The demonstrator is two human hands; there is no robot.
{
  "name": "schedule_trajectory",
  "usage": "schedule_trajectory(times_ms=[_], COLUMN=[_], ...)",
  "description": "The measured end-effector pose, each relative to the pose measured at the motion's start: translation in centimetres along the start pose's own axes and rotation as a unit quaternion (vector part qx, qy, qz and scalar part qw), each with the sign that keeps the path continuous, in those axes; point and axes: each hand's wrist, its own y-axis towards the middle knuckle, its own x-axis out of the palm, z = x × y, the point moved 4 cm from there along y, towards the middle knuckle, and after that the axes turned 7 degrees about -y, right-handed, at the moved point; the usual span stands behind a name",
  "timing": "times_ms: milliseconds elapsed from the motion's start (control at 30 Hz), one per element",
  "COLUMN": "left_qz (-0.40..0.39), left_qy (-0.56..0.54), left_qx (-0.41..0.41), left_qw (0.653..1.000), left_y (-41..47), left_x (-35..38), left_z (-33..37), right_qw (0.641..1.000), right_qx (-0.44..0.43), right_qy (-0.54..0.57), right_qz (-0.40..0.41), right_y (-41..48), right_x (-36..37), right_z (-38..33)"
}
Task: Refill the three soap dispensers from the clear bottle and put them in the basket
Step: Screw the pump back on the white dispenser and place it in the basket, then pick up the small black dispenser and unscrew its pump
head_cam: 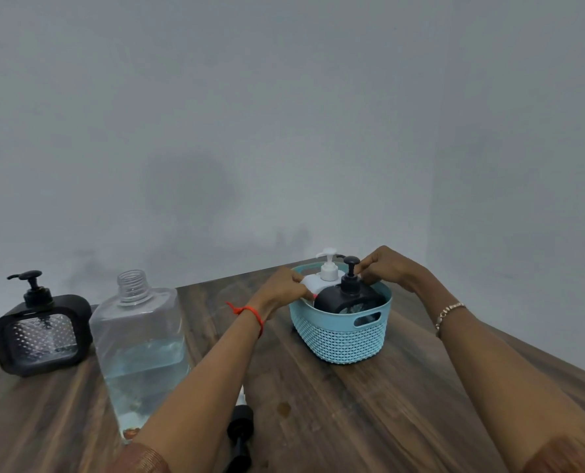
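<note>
Inspector: Dispensers first. Where do they stand?

Clerk: Two are inside the basket (338, 336). The black dispenser (347, 300) sits at the basket's near side, pump upright. The white dispenser (328, 273) stands behind it, against the basket's far rim. The two touch.

Inspector: Hands?

Clerk: Left hand (284, 286) is at the basket's left rim, fingers curled and pinching the near corner of the white dispenser. Right hand (390, 268) is over the basket's far right rim, fingers curled at the black dispenser's shoulder beside the pump neck. It appears to grip there, though the contact is partly hidden.

Inspector: Reason for that hold?

Clerk: My judgement is that the basket is tight. One hand holds the white unit back while the other seats the black one, so there is room for one more.

Inspector: And the last one?

Clerk: The third dispenser (40, 332), black with a clear window, stands on the surface (352, 421) well apart to the left of the basket, pump fitted. Whether it is filled I cannot tell. The clear bottle (140, 336) stands between it and the basket, uncapped, roughly half full, upright and within reach for pouring. A loose black pump piece (239, 435) lies on the surface, nearer the person than the basket, between the forearms.

Inspector: Standing?

Clerk: Two of three placed, by my reading. Risk noted: the open bottle stands just beside the left forearm and could be knocked.
</note>
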Motion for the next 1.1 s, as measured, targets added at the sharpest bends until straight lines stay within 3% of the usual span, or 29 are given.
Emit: schedule_trajectory(times_ms=[100,233,467,667,800,867,967,1100], left_qz=[0.001,0.023,0.013,-0.004,0.009,0.022,0.053,0.122], left_qy=[-0.031,-0.070,-0.075,-0.081,-0.092,-0.088,-0.083,-0.029], left_qx=[-0.017,-0.008,0.032,0.041,0.050,0.058,0.069,0.096], left_qw=[0.999,0.997,0.997,0.996,0.994,0.994,0.993,0.988], left_y=[-0.3,-0.8,-2.7,-4.0,-4.5,-5.0,-6.1,-8.6], left_x=[0.1,0.3,1.0,1.5,1.4,1.2,0.5,-1.6], left_z=[-0.1,-0.2,0.7,0.0,0.1,0.5,1.4,3.2], right_qw=[0.996,0.964,0.970,0.984,0.986,0.983,0.967,0.944], right_qx=[-0.012,-0.041,-0.128,-0.167,-0.162,-0.164,-0.165,-0.207], right_qy=[0.060,0.212,0.137,0.011,0.014,0.045,0.086,0.059], right_qz=[0.058,0.153,0.152,0.058,0.038,0.062,0.173,0.249], right_y=[-0.6,-2.2,-3.7,-3.7,-3.7,-4.1,-4.9,-6.8], right_x=[-0.2,-0.6,0.4,0.2,0.3,0.4,0.5,2.3], right_z=[-0.3,-1.2,-3.6,-4.6,-4.7,-4.9,-5.9,-9.3])
